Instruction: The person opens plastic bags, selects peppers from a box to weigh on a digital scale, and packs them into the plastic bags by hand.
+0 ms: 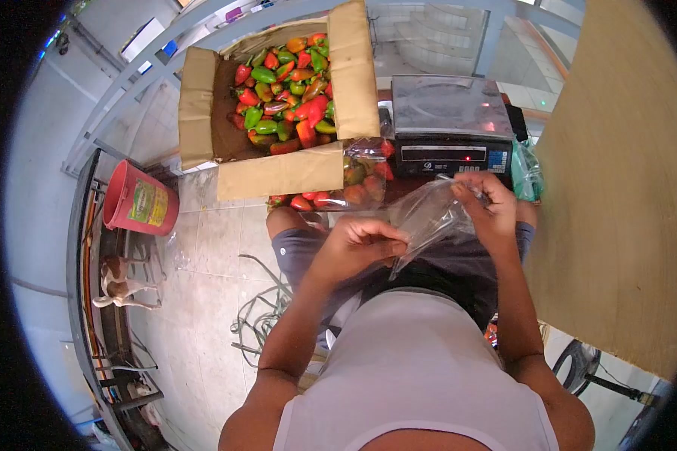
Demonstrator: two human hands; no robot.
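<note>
A clear plastic bag (427,218) is stretched between my two hands above my lap. My left hand (365,244) pinches its lower left end between thumb and fingers. At the upper right end, my right hand (489,207) grips the bag's edge with curled fingers. Nothing shows inside the bag. Just beyond it stands a digital scale (451,109) with a bare metal plate and a lit red dot on its panel. To the left of the scale, red and green peppers (286,90) fill an open cardboard box (282,173).
Bagged peppers (365,180) lie between the box and the scale. Green crumpled plastic (528,169) hangs by the scale. A red bucket (139,197), a brown-and-white dog (124,282) and green strapping (263,304) are on the left. A wooden panel (624,195) rises on the right.
</note>
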